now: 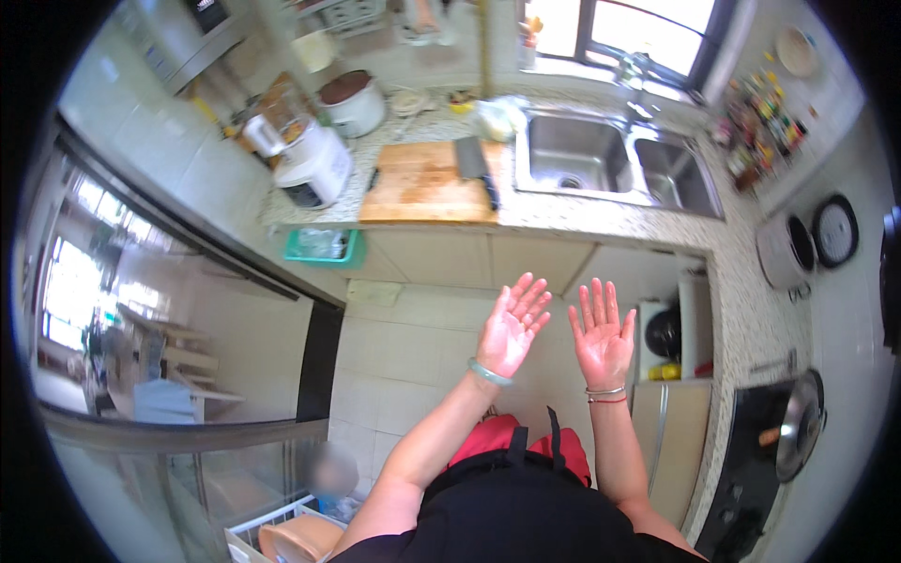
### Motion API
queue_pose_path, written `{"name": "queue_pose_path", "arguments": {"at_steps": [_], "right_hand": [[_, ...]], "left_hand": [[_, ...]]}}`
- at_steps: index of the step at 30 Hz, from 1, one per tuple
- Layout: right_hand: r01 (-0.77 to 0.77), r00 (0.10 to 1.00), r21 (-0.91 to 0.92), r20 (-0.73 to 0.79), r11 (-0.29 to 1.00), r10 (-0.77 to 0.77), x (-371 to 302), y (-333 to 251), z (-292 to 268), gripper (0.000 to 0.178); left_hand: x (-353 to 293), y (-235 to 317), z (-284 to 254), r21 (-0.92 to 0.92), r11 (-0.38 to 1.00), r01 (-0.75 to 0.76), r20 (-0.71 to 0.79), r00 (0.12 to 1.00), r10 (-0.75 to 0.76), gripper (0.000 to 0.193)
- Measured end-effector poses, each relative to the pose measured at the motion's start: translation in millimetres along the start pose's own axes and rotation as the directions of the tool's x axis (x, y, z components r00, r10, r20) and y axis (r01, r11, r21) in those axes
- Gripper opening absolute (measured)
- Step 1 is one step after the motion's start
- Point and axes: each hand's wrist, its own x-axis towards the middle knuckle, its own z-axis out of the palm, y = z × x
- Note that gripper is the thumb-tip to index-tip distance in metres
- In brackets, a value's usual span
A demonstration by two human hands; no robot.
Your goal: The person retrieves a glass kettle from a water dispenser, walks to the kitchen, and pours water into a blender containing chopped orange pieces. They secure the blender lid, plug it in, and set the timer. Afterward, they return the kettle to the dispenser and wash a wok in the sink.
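Note:
My left hand is held out over the floor with its palm up and its fingers apart. A pale green bangle circles that wrist. Beside it, not touching, my right hand is also palm up with spread fingers. It wears a silver bangle and a thin red cord. Both hands hold nothing. Ahead of them on the counter lies a wooden cutting board, with a cleaver on its right side, its dark handle pointing toward me.
A double steel sink stands right of the board, and a white blender-like appliance left of it. A turquoise bin hangs below the counter edge. A black stove with a lidded pan is at the right. Glass sliding doors border the left.

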Motion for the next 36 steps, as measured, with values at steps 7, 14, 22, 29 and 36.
{"name": "queue_pose_path", "arguments": {"at_steps": [7, 14, 22, 29, 36], "right_hand": [[-0.339, 0.927, -0.105, 0.135, 0.935, 0.351, 64.3, 184.5, 81.9, 0.063], [-0.656, 0.691, -0.225, 0.206, 0.72, 0.693, 91.4, 370.7, 153.5, 0.067], [-0.846, 0.295, -0.373, 0.268, 0.381, 0.917, 101.7, 581.9, 224.8, 0.071], [-0.915, 0.061, -0.372, 0.252, 0.155, 0.966, 84.6, 767.2, 255.8, 0.068], [-0.918, -0.003, -0.382, 0.282, 0.109, 0.959, 62.5, 959.4, 273.2, 0.068]], "left_hand": [[-58.2, 169.1, -69.3, -0.205, 0.849, -0.487, -0.065, 0.872, 0.485, 0.055], [-126.6, 287.6, -115.9, -0.324, 0.536, -0.78, -0.226, 0.614, 0.756, 0.061], [-209.4, 427.8, -194.2, -0.191, 0.126, -0.973, -0.326, 0.184, 0.927, 0.059], [-280.3, 527.9, -265.0, -0.027, -0.144, -0.989, -0.431, -0.119, 0.894, 0.057], [-351.4, 666.8, -362.9, 0.024, -0.185, -0.982, -0.422, -0.178, 0.889, 0.056]]}}
